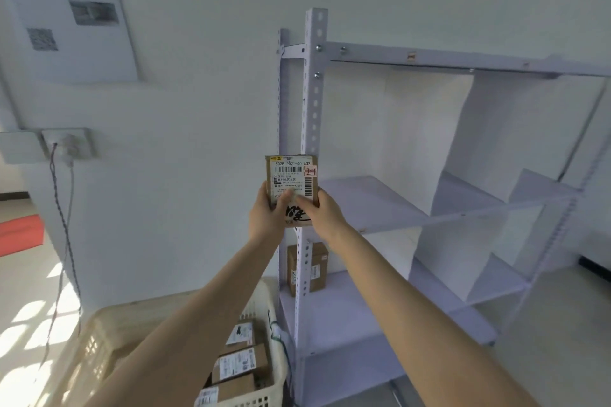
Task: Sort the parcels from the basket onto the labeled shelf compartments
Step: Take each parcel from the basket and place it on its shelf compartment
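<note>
My left grip (267,215) and right grip (325,212) both pinch one small cardboard parcel (292,182) by its lower half. The thumbs lie across the printed front and the fingers curl round the edges behind. The parcel stands upright at arm's length with its shipping label facing me. A red-edged tag (310,171) with handwriting sits at the label's upper right.

The parcel is in the air, not on any board. From my view it covers part of the rack's front left post (315,92), which stands between it and the compartments. Just to its right opens the left bay of the middle board of the pale shelf (370,201), with white dividers (439,142) beyond. One level down, a second box (316,269) stands upright at the left end, partly hidden by the same post.

Below my left forearm the cream basket (96,350) sits on the floor against the rack, with more labelled parcels (241,363) in it. On the wall to the left are a socket with a hanging cable (67,144) and a printed sheet (66,10).
</note>
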Available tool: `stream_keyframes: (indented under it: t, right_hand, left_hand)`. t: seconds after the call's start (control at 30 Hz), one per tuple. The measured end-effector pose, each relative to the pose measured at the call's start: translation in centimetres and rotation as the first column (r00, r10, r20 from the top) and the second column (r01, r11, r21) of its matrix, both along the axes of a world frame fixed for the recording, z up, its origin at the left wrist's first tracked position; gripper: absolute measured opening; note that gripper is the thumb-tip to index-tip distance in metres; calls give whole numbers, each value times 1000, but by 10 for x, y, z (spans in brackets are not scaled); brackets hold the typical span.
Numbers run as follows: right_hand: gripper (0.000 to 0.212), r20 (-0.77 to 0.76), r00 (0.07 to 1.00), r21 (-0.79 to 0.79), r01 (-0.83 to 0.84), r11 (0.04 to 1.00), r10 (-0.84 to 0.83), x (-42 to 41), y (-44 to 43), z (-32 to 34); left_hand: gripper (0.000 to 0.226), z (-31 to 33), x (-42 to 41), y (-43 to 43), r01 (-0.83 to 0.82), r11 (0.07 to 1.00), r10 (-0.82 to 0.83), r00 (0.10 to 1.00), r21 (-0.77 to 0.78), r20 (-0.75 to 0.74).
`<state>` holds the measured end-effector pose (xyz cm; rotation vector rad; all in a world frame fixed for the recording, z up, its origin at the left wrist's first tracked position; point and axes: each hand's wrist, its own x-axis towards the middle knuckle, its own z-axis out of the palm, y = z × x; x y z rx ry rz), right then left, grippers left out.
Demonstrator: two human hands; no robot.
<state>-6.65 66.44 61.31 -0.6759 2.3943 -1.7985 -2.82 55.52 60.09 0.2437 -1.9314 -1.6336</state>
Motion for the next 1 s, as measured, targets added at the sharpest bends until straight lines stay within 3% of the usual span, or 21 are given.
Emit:
stream_keyframes:
  t: [0.6, 1.0]
  right_hand:
    - [41, 51, 957, 82, 280, 956, -285, -81, 115, -44]
    - [40, 133, 970, 61, 197, 979, -204, -111, 157, -87]
  left_hand:
    - [33, -39, -95, 100, 265, 961, -255, 959, -73, 127]
    - [42, -80, -124, 134, 253, 966, -235, 946, -58, 223]
